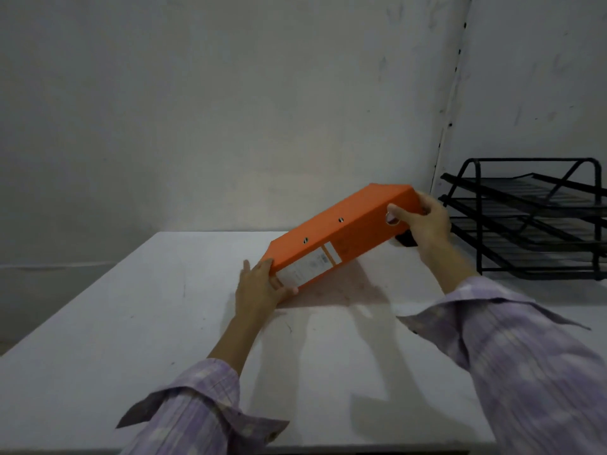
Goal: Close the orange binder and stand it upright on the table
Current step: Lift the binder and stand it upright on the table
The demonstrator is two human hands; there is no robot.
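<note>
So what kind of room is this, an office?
Probably a plain office or filing corner. A person's hands hold an orange binder over a bare white table, and a black stacked letter tray stands at the right against bare walls.

Binder (341,231): solid orange, with a white spine label (307,266) carrying an orange stripe. Table (131,323): white, faintly scuffed. Tray rack (532,221): black wire. Sleeves (525,356): pale lilac with a faint check pattern. Wall (230,93): off-white, marked.
</note>
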